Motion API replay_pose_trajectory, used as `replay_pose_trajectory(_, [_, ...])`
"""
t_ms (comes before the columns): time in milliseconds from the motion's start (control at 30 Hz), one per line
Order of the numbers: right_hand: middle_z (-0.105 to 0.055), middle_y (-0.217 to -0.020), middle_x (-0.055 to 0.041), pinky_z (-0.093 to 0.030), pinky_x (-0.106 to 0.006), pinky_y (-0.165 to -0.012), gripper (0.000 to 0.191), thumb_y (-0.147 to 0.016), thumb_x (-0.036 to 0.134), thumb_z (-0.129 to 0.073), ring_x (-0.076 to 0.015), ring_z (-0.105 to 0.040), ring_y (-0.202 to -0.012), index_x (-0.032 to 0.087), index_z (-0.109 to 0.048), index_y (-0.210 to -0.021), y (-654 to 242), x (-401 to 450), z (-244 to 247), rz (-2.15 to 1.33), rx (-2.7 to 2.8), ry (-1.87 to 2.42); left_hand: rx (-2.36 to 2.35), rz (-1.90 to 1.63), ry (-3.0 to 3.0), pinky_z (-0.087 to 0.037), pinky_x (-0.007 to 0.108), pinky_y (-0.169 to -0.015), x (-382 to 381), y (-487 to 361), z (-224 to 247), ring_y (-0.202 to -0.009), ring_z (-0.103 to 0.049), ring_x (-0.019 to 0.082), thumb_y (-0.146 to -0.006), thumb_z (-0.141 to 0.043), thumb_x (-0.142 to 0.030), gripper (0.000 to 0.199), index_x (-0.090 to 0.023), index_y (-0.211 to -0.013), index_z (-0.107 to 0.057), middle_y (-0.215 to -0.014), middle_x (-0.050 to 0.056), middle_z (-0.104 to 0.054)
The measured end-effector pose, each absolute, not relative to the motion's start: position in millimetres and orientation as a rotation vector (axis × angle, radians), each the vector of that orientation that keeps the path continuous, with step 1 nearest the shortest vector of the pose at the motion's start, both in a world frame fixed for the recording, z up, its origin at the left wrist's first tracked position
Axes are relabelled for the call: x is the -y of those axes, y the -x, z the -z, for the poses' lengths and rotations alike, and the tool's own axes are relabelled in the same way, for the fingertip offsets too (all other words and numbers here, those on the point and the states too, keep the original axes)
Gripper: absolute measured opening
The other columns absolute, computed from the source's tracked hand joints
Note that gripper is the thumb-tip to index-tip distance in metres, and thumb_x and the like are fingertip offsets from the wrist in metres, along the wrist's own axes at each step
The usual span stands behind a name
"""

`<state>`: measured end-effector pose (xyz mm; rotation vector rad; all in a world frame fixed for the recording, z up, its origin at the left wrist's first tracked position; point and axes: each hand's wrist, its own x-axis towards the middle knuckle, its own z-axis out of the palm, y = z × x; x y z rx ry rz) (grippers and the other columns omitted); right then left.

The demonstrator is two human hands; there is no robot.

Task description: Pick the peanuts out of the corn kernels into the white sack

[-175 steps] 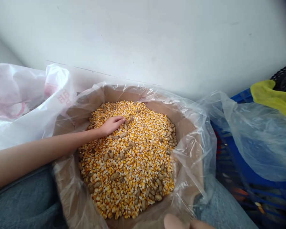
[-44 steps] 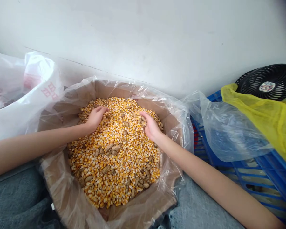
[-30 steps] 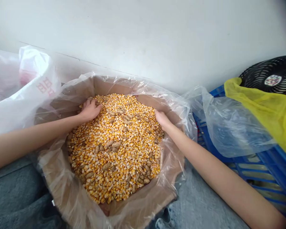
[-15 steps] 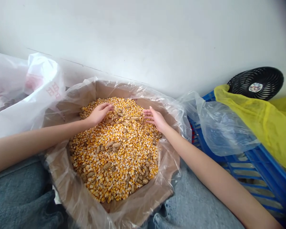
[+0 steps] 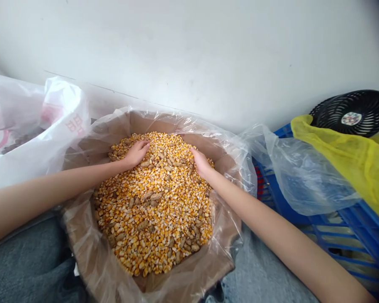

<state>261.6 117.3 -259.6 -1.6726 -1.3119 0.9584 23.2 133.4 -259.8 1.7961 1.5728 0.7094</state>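
A heap of yellow and white corn kernels (image 5: pixel 164 210) fills a cardboard box (image 5: pixel 142 122) lined with clear plastic. Unshelled peanuts (image 5: pixel 156 196) lie scattered through it, several of them between my hands. At the far left part of the heap, my left hand (image 5: pixel 136 155) is pushed into the kernels, thumb on top and fingertips buried. Facing it across a gap, my right hand (image 5: pixel 202 163) dips into the far right part, thumb straight and its other fingers mostly covered. Both hands look loosely open, with nothing visibly gripped.
To the left stands a white plastic bag (image 5: pixel 28 160) with dark contents. A blue plastic crate (image 5: pixel 341 240) on the right carries a clear plastic bag (image 5: pixel 306 176), yellow mesh (image 5: pixel 350 155) and a black fan (image 5: pixel 353 113). The white wall (image 5: pixel 189 59) rises behind the box.
Both hands have gone down from above the heap into the kernels, burying the fingers. Peanuts between them have shifted. The whole view has moved slightly.
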Motion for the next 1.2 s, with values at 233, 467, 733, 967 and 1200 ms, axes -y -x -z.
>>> replay_pose_trajectory(233, [-0.058, -0.107, -0.0037, -0.031, -0.034, -0.094, 0.032, -0.078, 0.041, -0.04, -0.0154, -0.05, -0.103, 0.02, -0.061, -0.091, -242, -94, 229, -1.228, 1.41, 1.403, -1.167, -0.641, -1.919, -0.025, 0.03, -0.1, -108, -31, 232, -0.114, -0.039, 0.016, -0.081, -0.027, -0.045, 0.046, -0.02, -0.112, -0.049, -0.121, 0.003, -0.048])
replay_pose_trajectory(467, [-0.036, -0.131, -0.0071, -0.014, -0.036, -0.103, 0.045, -0.077, 0.04, -0.045, -0.018, -0.025, -0.123, 0.017, -0.049, -0.116, -219, -78, 241, -0.976, 1.822, 1.573, -0.919, -0.459, -2.345, -0.014, 0.032, -0.104, -97, -34, 239, -0.123, -0.026, 0.017, -0.082, -0.03, -0.041, 0.049, -0.017, -0.123, -0.039, -0.134, 0.006, -0.032])
replay_pose_trajectory(733, [-0.055, -0.1, -0.0047, -0.034, -0.032, -0.089, 0.022, -0.079, 0.028, -0.042, -0.0163, -0.047, -0.099, 0.021, -0.058, -0.093, -225, -72, 214, -0.685, 1.91, 1.425, -1.163, -0.786, -1.83, -0.029, 0.026, -0.097, -98, -31, 229, -0.108, -0.043, 0.015, -0.082, -0.03, -0.039, 0.039, -0.017, -0.108, -0.049, -0.114, 0.004, -0.052])
replay_pose_trajectory(967, [-0.055, -0.096, -0.0051, -0.037, -0.03, -0.079, 0.023, -0.078, 0.024, -0.045, -0.0168, -0.049, -0.088, 0.02, -0.054, -0.098, -229, -69, 201, -0.466, 2.38, 1.445, -1.16, -0.776, -2.02, -0.039, 0.027, -0.084, -96, -38, 207, -0.094, -0.05, 0.014, -0.082, -0.031, -0.034, 0.033, -0.015, -0.103, -0.049, -0.103, 0.005, -0.055])
replay_pose_trajectory(1200, [-0.055, -0.079, -0.0015, -0.034, -0.023, -0.058, 0.015, -0.074, 0.026, -0.049, -0.012, -0.047, -0.066, 0.02, -0.052, -0.087, -233, -71, 209, -0.603, 2.373, 1.652, -1.14, -0.166, -2.647, -0.04, 0.029, -0.072, -97, -31, 207, -0.083, -0.052, 0.019, -0.079, -0.035, -0.042, 0.034, -0.021, -0.099, -0.053, -0.089, 0.005, -0.056])
